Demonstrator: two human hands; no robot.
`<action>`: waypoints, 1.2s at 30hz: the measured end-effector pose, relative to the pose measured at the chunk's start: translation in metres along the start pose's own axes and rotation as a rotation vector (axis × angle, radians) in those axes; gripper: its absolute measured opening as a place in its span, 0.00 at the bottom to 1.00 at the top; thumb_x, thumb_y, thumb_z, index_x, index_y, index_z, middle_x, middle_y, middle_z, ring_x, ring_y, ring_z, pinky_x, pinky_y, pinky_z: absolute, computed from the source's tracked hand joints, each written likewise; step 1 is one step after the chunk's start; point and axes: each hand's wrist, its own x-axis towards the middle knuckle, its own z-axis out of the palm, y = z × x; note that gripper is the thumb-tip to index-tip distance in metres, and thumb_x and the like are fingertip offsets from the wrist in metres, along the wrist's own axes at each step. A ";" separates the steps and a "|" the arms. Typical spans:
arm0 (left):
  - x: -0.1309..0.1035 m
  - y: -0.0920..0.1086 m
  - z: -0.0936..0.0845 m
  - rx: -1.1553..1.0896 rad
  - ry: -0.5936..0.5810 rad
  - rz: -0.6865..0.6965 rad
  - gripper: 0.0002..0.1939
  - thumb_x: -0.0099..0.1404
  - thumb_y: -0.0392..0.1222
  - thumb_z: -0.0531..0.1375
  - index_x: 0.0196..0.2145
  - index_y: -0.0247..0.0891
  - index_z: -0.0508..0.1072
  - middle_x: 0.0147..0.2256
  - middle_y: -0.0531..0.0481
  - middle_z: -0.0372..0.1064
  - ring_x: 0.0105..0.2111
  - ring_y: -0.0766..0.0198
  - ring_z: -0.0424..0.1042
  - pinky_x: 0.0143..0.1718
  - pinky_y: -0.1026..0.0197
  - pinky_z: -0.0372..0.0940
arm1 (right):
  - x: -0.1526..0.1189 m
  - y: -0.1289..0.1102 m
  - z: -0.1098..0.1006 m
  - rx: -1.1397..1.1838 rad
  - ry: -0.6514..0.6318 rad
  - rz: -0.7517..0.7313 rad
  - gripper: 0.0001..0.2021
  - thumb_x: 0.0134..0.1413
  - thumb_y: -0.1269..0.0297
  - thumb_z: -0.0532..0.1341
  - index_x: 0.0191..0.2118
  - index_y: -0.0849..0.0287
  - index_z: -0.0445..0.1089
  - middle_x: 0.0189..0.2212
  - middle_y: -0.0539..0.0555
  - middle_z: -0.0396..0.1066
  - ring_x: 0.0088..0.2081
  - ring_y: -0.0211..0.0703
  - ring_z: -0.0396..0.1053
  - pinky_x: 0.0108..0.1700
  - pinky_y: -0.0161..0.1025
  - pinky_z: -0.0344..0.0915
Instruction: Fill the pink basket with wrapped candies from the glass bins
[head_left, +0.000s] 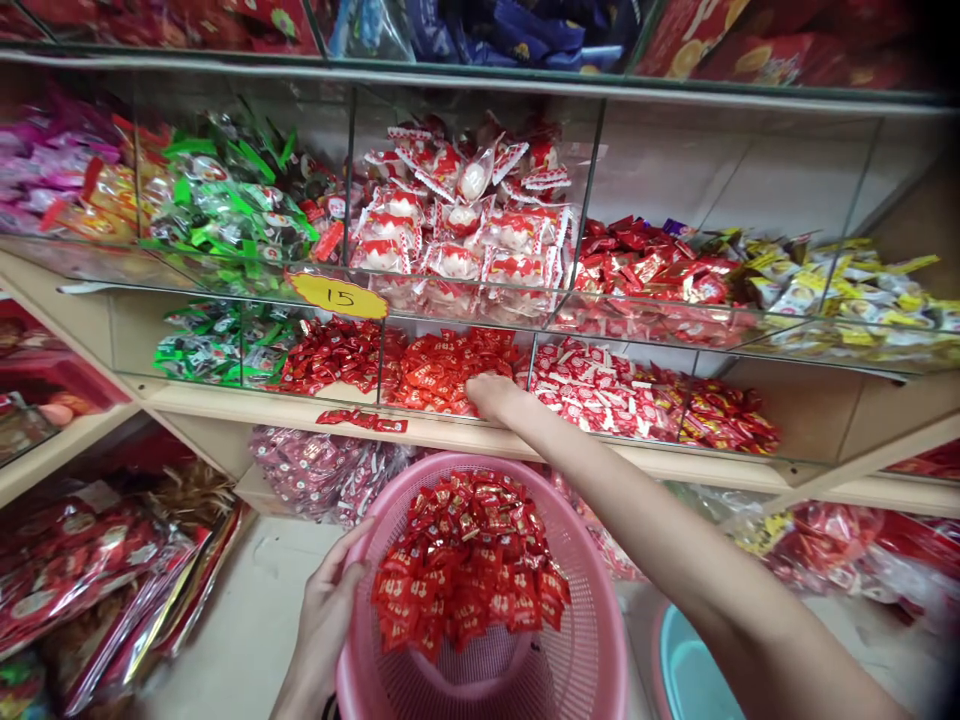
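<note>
My left hand (328, 610) grips the left rim of a pink plastic basket (592, 600), thumb on the near side. Inside the basket lies a heap of red wrapped candies (472, 550), darker shiny ones at the back and brighter flat packets in front. My right hand (493, 396) reaches over the basket into a lower shelf bin of orange-red wrapped candies (442, 365). Its fingers curl down at the candies, and the fingertips are hidden, so what they hold does not show.
Clear dividers (531, 365) separate the candy bins. A yellow price tag (337, 296) reading 15 hangs above. A few red packets (361, 421) lie on the shelf ledge. A turquoise basin (694, 665) stands at lower right; bagged goods (82, 570) sit at left.
</note>
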 end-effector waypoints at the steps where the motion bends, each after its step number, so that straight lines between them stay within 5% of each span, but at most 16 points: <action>1: 0.000 -0.001 0.000 -0.004 -0.009 0.004 0.25 0.52 0.38 0.58 0.49 0.41 0.72 0.53 0.49 0.68 0.56 0.55 0.60 0.58 0.58 0.50 | 0.005 -0.001 0.002 0.007 -0.030 0.007 0.15 0.48 0.82 0.57 0.42 0.67 0.72 0.42 0.65 0.72 0.46 0.50 0.69 0.42 0.37 0.64; 6: 0.001 -0.004 -0.001 -0.043 -0.045 -0.018 0.26 0.54 0.38 0.57 0.52 0.41 0.69 0.54 0.48 0.66 0.56 0.56 0.60 0.58 0.57 0.50 | 0.014 0.003 0.010 0.039 -0.126 0.003 0.17 0.44 0.81 0.60 0.43 0.66 0.73 0.43 0.64 0.73 0.45 0.49 0.71 0.40 0.35 0.66; 11: 0.000 0.000 0.001 -0.049 -0.016 -0.052 0.27 0.51 0.38 0.59 0.51 0.42 0.70 0.51 0.48 0.69 0.55 0.55 0.62 0.56 0.57 0.54 | 0.011 0.009 0.012 0.066 -0.091 -0.023 0.15 0.47 0.79 0.58 0.43 0.64 0.72 0.44 0.62 0.72 0.45 0.47 0.71 0.39 0.34 0.65; 16: 0.000 0.003 0.003 -0.028 -0.011 -0.036 0.25 0.51 0.38 0.59 0.49 0.42 0.72 0.52 0.49 0.68 0.55 0.56 0.62 0.57 0.58 0.53 | -0.008 0.007 0.002 0.077 0.050 -0.030 0.15 0.51 0.78 0.55 0.44 0.64 0.70 0.46 0.63 0.70 0.47 0.48 0.68 0.41 0.37 0.63; 20: -0.001 0.004 0.003 -0.021 -0.002 -0.057 0.26 0.51 0.38 0.59 0.50 0.42 0.71 0.52 0.49 0.68 0.54 0.55 0.63 0.55 0.57 0.55 | -0.051 0.009 -0.002 0.145 0.320 -0.124 0.12 0.53 0.76 0.53 0.44 0.63 0.66 0.43 0.61 0.68 0.42 0.46 0.67 0.39 0.38 0.60; 22: -0.002 0.004 0.004 -0.028 -0.001 -0.073 0.27 0.51 0.38 0.59 0.50 0.42 0.70 0.51 0.48 0.69 0.53 0.56 0.65 0.53 0.58 0.57 | -0.077 0.011 0.010 0.256 0.424 -0.211 0.09 0.54 0.74 0.53 0.41 0.62 0.65 0.39 0.58 0.67 0.37 0.42 0.66 0.36 0.37 0.59; 26: -0.001 0.004 0.005 -0.014 -0.005 -0.079 0.27 0.50 0.39 0.60 0.50 0.42 0.71 0.49 0.49 0.70 0.49 0.56 0.68 0.48 0.60 0.62 | -0.116 0.009 0.059 0.393 0.434 -0.326 0.06 0.56 0.73 0.53 0.39 0.61 0.64 0.36 0.55 0.65 0.37 0.40 0.63 0.38 0.37 0.59; 30: -0.002 0.005 0.006 0.007 0.031 -0.087 0.28 0.49 0.39 0.60 0.51 0.43 0.70 0.47 0.50 0.72 0.46 0.57 0.70 0.45 0.60 0.64 | -0.123 -0.003 0.107 0.330 0.372 -0.365 0.06 0.57 0.74 0.52 0.37 0.60 0.64 0.36 0.55 0.66 0.38 0.42 0.64 0.40 0.39 0.60; 36: -0.002 0.008 0.008 0.009 0.031 -0.111 0.29 0.48 0.39 0.61 0.51 0.43 0.70 0.45 0.50 0.73 0.43 0.58 0.71 0.42 0.62 0.65 | -0.137 -0.014 0.149 0.449 0.316 -0.337 0.06 0.57 0.71 0.54 0.41 0.59 0.65 0.38 0.54 0.66 0.40 0.42 0.64 0.43 0.38 0.62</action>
